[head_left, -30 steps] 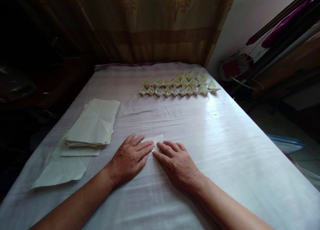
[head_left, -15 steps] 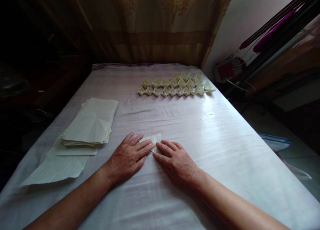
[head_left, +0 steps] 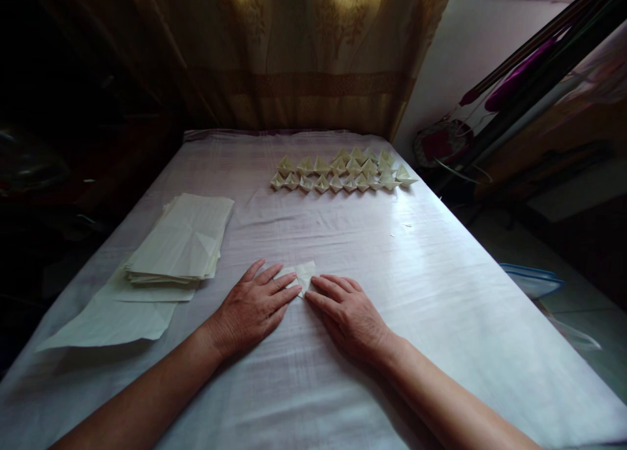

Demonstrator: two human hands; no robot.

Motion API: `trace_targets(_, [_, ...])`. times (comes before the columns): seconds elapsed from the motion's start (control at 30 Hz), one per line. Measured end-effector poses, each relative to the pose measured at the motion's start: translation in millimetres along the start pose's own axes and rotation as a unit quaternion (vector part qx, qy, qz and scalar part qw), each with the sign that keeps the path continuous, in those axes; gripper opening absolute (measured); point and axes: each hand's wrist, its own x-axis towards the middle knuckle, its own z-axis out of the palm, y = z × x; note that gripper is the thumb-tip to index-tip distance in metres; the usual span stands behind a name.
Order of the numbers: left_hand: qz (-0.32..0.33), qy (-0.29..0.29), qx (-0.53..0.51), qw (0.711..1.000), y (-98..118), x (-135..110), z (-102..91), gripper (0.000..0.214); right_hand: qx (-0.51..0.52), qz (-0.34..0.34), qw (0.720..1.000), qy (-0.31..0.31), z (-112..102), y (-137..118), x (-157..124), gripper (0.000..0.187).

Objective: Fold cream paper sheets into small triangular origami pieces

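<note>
A small folded piece of white paper [head_left: 306, 272] lies flat on the cloth between my hands. My left hand [head_left: 255, 306] rests palm down over its left part, with fingers stretched and a little spread, so much of the paper is hidden. On the other side my right hand [head_left: 347, 311] lies with its fingers extended, their tips touching or just beside the paper's right edge. Farther off stand several folded paper boats [head_left: 337, 172] in rows. A stack of paper sheets [head_left: 179, 238] is left of my left hand.
A pale cloth-covered table [head_left: 392, 371] carries everything. Under the stack a loose sheet [head_left: 108, 319] sticks out toward me. Tiny paper scraps [head_left: 407, 225] lie on the right. Behind the table hangs a patterned curtain [head_left: 294, 51]. Dark poles [head_left: 529, 64] lean at the right.
My right hand has shifted slightly right, uncovering a bit more of the folded paper. My left hand stays almost in place. The camera view has tilted up a little.
</note>
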Motion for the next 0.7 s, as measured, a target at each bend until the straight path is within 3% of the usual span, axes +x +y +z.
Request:
trace_targets(0.43, [0.001,0.001,0.004,1.0,5.9,-2.0,-2.3,0.036,-0.015,-0.012,1.0,-0.016,-4.1,0.6,8.8,0.036])
trace_targets(0.7, [-0.031,0.05,0.02,0.998,10.7,-9.1,13.1,0.037,0.026,-0.003,0.999,-0.038,-2.6,2.5,21.2,0.025])
